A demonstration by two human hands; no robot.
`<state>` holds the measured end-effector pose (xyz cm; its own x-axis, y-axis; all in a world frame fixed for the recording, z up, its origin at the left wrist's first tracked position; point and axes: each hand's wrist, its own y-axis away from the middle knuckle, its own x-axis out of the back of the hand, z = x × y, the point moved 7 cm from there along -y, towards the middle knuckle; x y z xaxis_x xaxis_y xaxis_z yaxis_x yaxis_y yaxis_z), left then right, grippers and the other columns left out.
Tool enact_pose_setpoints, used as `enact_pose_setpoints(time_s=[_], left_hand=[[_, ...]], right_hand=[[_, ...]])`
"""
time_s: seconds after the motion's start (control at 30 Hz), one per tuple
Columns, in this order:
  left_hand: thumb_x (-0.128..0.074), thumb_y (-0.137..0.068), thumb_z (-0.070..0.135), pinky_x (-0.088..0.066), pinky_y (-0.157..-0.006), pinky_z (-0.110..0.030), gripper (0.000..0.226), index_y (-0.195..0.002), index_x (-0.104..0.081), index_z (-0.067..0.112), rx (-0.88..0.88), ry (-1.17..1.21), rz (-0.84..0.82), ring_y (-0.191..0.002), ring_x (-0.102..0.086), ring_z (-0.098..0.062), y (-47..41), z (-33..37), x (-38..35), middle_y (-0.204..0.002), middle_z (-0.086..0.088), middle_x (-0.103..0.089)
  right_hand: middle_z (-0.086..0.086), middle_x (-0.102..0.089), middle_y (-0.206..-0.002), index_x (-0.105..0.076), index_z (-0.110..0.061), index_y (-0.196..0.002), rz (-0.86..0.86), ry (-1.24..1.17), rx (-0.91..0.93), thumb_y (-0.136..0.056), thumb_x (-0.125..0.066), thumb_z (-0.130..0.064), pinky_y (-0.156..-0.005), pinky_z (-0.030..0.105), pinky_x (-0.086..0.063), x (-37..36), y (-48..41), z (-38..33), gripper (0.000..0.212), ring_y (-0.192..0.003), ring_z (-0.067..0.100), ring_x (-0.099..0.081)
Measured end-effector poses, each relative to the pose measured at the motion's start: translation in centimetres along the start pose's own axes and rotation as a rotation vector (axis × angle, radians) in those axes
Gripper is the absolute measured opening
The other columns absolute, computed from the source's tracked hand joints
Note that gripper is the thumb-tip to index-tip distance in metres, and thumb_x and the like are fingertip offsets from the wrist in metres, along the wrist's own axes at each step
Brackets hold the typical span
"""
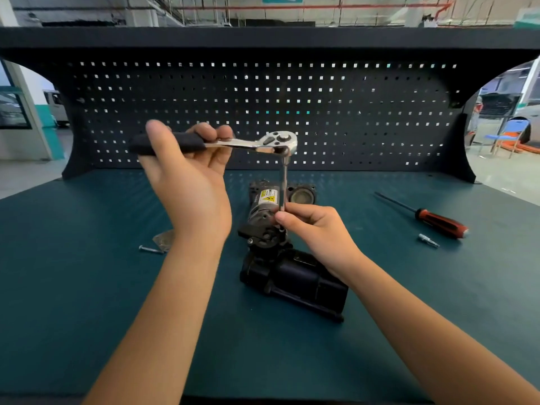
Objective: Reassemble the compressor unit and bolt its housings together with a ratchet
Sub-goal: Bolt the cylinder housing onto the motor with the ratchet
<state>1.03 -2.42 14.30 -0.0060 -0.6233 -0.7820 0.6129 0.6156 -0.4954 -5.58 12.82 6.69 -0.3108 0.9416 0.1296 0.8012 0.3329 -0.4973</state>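
From the head camera, the compressor unit [295,276] lies at the centre of the green bench top [87,287]. Its black housing is nearer the person, and a silver motor with a yellow warning label points toward the pegboard [350,112].

The left hand [187,182] is raised above the bench. Its fingers are curled round the black grip of the ratchet [233,145], which lies roughly level with its chrome head to the right. An extension bar [283,185] drops straight down from that head.

The right hand [315,229] pinches the lower end of the bar between thumb and fingertips, just above the black housing. The bar's tip is hidden behind the thumb, so it may be seated on a fastener, but this cannot be told.

To the left of the unit, 1 loose bolt [150,249] lies on the bench beside a small flat grey piece [163,239]. Well to the right lie a red-and-black screwdriver [432,219] and, just in front of it, 1 small metal bit [428,240].
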Motion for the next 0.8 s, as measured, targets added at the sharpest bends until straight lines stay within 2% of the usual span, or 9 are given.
enact_pose_setpoints(time_s=[0.1, 0.23, 0.3, 0.4, 0.43, 0.5, 0.6, 0.8], left_hand=[[-0.030, -0.102, 0.026, -0.050, -0.057, -0.027, 0.015, -0.098, -0.032, 0.011, 0.081, 0.045, 0.032, -0.050, -0.055, -0.016, -2.2, -1.1, -0.5, -0.051, 0.001, -0.051], [-0.029, -0.100, 0.021, -0.044, -0.046, -0.021, 0.020, -0.083, -0.034, 0.012, 0.225, 0.075, -0.002, -0.038, -0.046, -0.013, -4.3, -3.3, -2.1, -0.043, 0.003, -0.044], [-0.029, -0.099, 0.022, -0.041, -0.043, -0.018, 0.024, -0.078, -0.035, 0.013, 0.315, 0.074, -0.032, -0.036, -0.042, -0.011, -5.0, -4.5, -2.8, -0.041, 0.005, -0.041], [-0.032, -0.099, 0.024, -0.037, -0.040, -0.015, 0.029, -0.072, -0.036, 0.013, 0.447, 0.113, -0.039, -0.033, -0.039, -0.008, -5.6, -6.1, -3.0, -0.040, 0.006, -0.038], [-0.033, -0.099, 0.024, -0.037, -0.040, -0.014, 0.030, -0.072, -0.037, 0.013, 0.481, 0.121, -0.032, -0.033, -0.038, -0.008, -5.7, -6.5, -2.8, -0.040, 0.007, -0.038], [-0.034, -0.099, 0.024, -0.035, -0.039, -0.014, 0.031, -0.071, -0.037, 0.013, 0.533, 0.126, -0.035, -0.032, -0.037, -0.006, -6.1, -6.9, -2.7, -0.040, 0.007, -0.037], [-0.035, -0.099, 0.025, -0.033, -0.034, -0.014, 0.032, -0.070, -0.038, 0.012, 0.616, 0.120, -0.074, -0.031, -0.035, -0.005, -6.4, -7.6, -3.1, -0.040, 0.008, -0.035], [-0.037, -0.100, 0.029, -0.031, -0.027, -0.013, 0.032, -0.074, -0.042, 0.010, 0.862, 0.016, -0.298, -0.027, -0.035, -0.002, -5.7, -10.1, -6.4, -0.037, 0.009, -0.034]], right_hand=[[-0.017, -0.071, -0.076, -0.070, -0.024, -0.090, 0.006, -0.034, -0.017, -0.087, -0.061, -0.006, -0.074, 0.008, -0.046, 0.0, -0.3, 0.2, 0.020, -0.077, -0.006, -0.063], [-0.013, -0.072, -0.079, -0.071, -0.022, -0.091, 0.005, -0.045, -0.049, -0.086, -0.063, -0.006, -0.077, 0.010, -0.048, 0.0, -0.3, 0.5, 0.018, -0.080, -0.003, -0.063], [-0.011, -0.071, -0.090, -0.068, -0.020, -0.100, -0.016, 0.066, -0.053, -0.082, -0.070, -0.010, -0.082, 0.013, -0.047, -0.3, -0.3, 0.7, 0.021, -0.086, -0.001, -0.064], [-0.010, -0.061, -0.119, -0.049, -0.023, -0.128, -0.120, 0.361, -0.132, -0.065, -0.085, -0.022, -0.094, 0.018, -0.041, -1.0, -0.7, 1.8, 0.073, -0.109, 0.004, -0.056], [-0.011, -0.058, -0.123, -0.042, -0.024, -0.135, -0.133, 0.388, -0.180, -0.062, -0.086, -0.023, -0.095, 0.019, -0.040, -1.0, -0.8, 2.2, 0.085, -0.113, 0.005, -0.053], [-0.006, -0.056, -0.126, -0.035, -0.022, -0.140, -0.136, 0.372, -0.255, -0.060, -0.086, -0.020, -0.100, 0.026, -0.040, -0.5, -0.9, 3.0, 0.095, -0.117, 0.011, -0.052], [0.007, -0.056, -0.129, -0.031, -0.020, -0.142, -0.139, 0.312, -0.320, -0.060, -0.083, -0.011, -0.104, 0.041, -0.041, -0.3, -0.8, 3.7, 0.098, -0.121, 0.023, -0.051], [0.009, -0.060, -0.121, -0.034, -0.020, -0.140, -0.119, 0.281, -0.320, -0.062, -0.078, -0.003, -0.100, 0.043, -0.045, -0.1, -0.9, 3.7, 0.091, -0.113, 0.025, -0.058]])
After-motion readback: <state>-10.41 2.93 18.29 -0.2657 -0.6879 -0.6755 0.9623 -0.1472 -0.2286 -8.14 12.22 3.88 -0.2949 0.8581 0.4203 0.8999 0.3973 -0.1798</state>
